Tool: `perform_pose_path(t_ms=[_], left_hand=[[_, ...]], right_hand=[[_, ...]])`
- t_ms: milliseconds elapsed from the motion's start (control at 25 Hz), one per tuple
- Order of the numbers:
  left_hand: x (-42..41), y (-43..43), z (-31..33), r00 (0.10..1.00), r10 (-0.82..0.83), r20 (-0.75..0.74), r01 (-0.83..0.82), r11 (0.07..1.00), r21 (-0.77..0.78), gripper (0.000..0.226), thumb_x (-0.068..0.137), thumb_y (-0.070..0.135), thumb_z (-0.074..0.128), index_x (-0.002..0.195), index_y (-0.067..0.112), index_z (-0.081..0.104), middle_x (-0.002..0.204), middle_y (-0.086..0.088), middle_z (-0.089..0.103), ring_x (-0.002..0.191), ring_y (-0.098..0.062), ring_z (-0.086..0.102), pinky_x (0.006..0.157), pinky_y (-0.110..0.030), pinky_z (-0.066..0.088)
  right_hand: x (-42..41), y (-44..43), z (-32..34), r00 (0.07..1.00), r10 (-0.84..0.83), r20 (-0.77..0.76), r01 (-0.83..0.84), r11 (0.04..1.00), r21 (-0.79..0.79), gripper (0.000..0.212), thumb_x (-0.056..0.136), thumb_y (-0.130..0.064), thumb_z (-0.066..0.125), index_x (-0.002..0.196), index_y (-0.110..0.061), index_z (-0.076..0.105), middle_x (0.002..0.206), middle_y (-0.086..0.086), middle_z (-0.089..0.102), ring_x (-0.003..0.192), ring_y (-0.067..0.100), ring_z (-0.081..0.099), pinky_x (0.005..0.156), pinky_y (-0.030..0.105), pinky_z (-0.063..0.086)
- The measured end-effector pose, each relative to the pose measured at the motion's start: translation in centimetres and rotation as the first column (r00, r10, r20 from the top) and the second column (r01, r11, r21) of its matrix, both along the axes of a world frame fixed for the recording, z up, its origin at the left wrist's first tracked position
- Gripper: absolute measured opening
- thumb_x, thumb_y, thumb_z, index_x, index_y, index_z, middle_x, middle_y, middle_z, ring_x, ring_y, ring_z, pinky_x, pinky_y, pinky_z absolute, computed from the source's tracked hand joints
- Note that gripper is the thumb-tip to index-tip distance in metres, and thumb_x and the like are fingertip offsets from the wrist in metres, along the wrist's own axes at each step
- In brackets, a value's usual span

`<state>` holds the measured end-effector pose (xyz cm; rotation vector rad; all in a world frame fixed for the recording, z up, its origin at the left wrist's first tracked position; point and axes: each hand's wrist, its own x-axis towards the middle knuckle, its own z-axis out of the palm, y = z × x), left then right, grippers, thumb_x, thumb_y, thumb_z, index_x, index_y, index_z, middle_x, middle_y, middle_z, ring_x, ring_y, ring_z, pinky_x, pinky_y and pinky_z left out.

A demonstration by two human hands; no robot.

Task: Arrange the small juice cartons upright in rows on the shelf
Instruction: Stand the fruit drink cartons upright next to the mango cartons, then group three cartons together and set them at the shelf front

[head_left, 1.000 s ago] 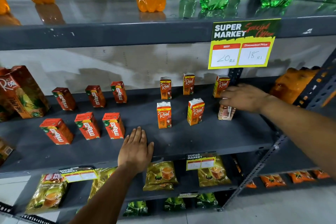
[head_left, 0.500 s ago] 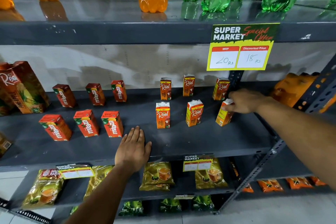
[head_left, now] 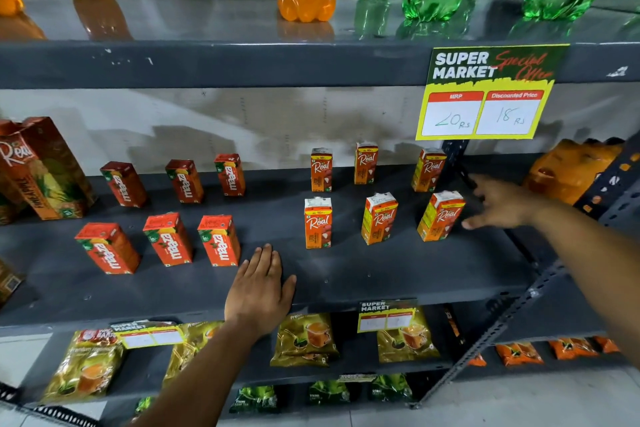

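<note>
**Juice cartons: two groups, two rows each, on the middle shelf**

Juice cartons stand upright on the grey middle shelf (head_left: pixel 381 274) in two separate groups. The left group holds six red Maaza cartons: three in the back row (head_left: pixel 187 181) and three in the front row (head_left: pixel 169 239). The right group holds six orange Real cartons: three in the back row (head_left: pixel 366 163) and three in the front row (head_left: pixel 318 222). The rightmost front Real carton (head_left: pixel 440 216) stands upright with a slight lean, apart from its neighbours.

Right hand (head_left: pixel 500 203): fingers spread and loosely extended, holding nothing. Its fingertips sit just beside the rightmost front Real carton; contact appears absent, though motion blur makes this uncertain.

Left hand (head_left: pixel 258 288): flat, palm down on the front edge of the shelf, fingers together and extended, gripping nothing. It rests between the two carton groups, near the front Maaza row.

A large Real pineapple carton (head_left: pixel 45 166) stands at the far left of the shelf. A yellow price sign (head_left: pixel 485 94) hangs from the shelf above.
</note>
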<state>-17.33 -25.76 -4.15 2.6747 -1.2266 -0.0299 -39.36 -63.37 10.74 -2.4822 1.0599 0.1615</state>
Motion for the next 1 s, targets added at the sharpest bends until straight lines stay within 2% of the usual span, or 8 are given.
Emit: perform_pose_path(t_ms=[200, 360, 440, 560, 640, 800, 920, 1000], left_hand=[[1.3, -0.9, 1.0, 0.979, 0.013, -0.204, -0.055, 0.977, -0.205, 0.088, 0.086, 0.061, 0.053, 0.15, 0.012, 0.019, 0.16, -0.008, 0.019, 0.147, -0.023, 0.01, 0.118, -0.039, 0.011], [2.1, -3.8, 2.8, 0.837, -0.055, -0.544, -0.178, 0.913, -0.366, 0.116, 0.062, 0.058, 0.08, 0.151, 0.022, 0.016, 0.158, 0.0, 0.022, 0.144, -0.02, 0.019, 0.116, -0.043, 0.022], [2.7, -5.2, 3.2, 0.774, -0.124, -0.621, -0.183, 0.895, -0.407, 0.109, 0.062, 0.045, 0.086, 0.149, 0.021, 0.025, 0.149, 0.005, 0.038, 0.137, -0.017, 0.034, 0.111, -0.037, 0.031], [3.8, -7.1, 3.6, 0.785, -0.182, -0.593, -0.112, 0.898, -0.424, 0.065, 0.068, 0.029, 0.085, 0.126, 0.024, 0.055, 0.12, 0.012, 0.061, 0.114, -0.008, 0.055, 0.103, -0.038, 0.042], [4.0, -8.2, 3.3, 0.789, -0.173, -0.589, -0.105, 0.907, -0.408, 0.053, 0.069, 0.029, 0.084, 0.117, 0.027, 0.061, 0.11, 0.013, 0.066, 0.103, -0.004, 0.059, 0.1, -0.038, 0.046], [3.1, -10.6, 2.7, 0.805, -0.19, -0.562, -0.053, 0.92, -0.388, 0.055, 0.068, 0.04, 0.084, 0.117, 0.03, 0.062, 0.11, 0.015, 0.066, 0.103, -0.004, 0.06, 0.091, -0.027, 0.046], [2.5, -12.1, 2.6, 0.804, -0.216, -0.554, -0.002, 0.931, -0.365, 0.064, 0.068, 0.043, 0.083, 0.125, 0.026, 0.058, 0.122, 0.005, 0.065, 0.11, -0.01, 0.059, 0.096, -0.036, 0.047], [2.2, -12.7, 2.6, 0.814, -0.206, -0.543, 0.008, 0.939, -0.344, 0.068, 0.068, 0.046, 0.082, 0.128, 0.026, 0.055, 0.125, 0.003, 0.064, 0.113, -0.014, 0.058, 0.098, -0.04, 0.047]], right_hand=[[-2.2, 0.5, -4.3, 0.934, -0.173, 0.312, 0.068, 0.945, 0.321, 0.101, 0.07, 0.002, 0.08, 0.15, -0.018, 0.022, 0.142, 0.011, 0.047, 0.118, 0.028, 0.054, 0.092, 0.043, 0.05], [-1.3, 0.5, -7.0, 0.88, -0.224, 0.418, 0.025, 0.902, 0.432, 0.097, 0.07, 0.008, 0.078, 0.147, -0.025, 0.029, 0.135, 0.003, 0.048, 0.12, 0.025, 0.053, 0.091, 0.042, 0.049], [-0.7, 0.1, -7.7, 0.872, -0.224, 0.435, 0.0, 0.889, 0.458, 0.089, 0.07, 0.011, 0.076, 0.142, -0.023, 0.036, 0.133, 0.004, 0.052, 0.116, 0.021, 0.055, 0.088, 0.035, 0.05], [0.6, -0.8, -8.0, 0.889, -0.178, 0.423, -0.019, 0.907, 0.421, 0.058, 0.07, 0.006, 0.078, 0.119, -0.017, 0.057, 0.115, 0.009, 0.068, 0.1, 0.016, 0.065, 0.092, 0.042, 0.052], [1.7, -0.8, -8.4, 0.913, -0.142, 0.383, -0.017, 0.924, 0.382, 0.045, 0.069, -0.001, 0.082, 0.107, -0.016, 0.065, 0.103, 0.006, 0.073, 0.097, 0.018, 0.067, 0.099, 0.048, 0.049], [4.6, -0.1, -8.4, 0.925, -0.069, 0.373, -0.079, 0.927, 0.366, 0.038, 0.069, -0.006, 0.083, 0.1, -0.021, 0.068, 0.096, -0.002, 0.076, 0.097, 0.019, 0.07, 0.094, 0.04, 0.051], [6.7, 0.9, -8.6, 0.942, 0.047, 0.332, -0.166, 0.925, 0.342, 0.047, 0.069, -0.016, 0.084, 0.112, -0.022, 0.066, 0.107, -0.003, 0.074, 0.103, 0.016, 0.067, 0.098, 0.041, 0.048], [7.5, 1.5, -8.8, 0.954, 0.081, 0.29, -0.181, 0.923, 0.339, 0.044, 0.067, -0.022, 0.085, 0.106, -0.031, 0.067, 0.107, -0.008, 0.073, 0.101, 0.009, 0.065, 0.094, 0.033, 0.048]])
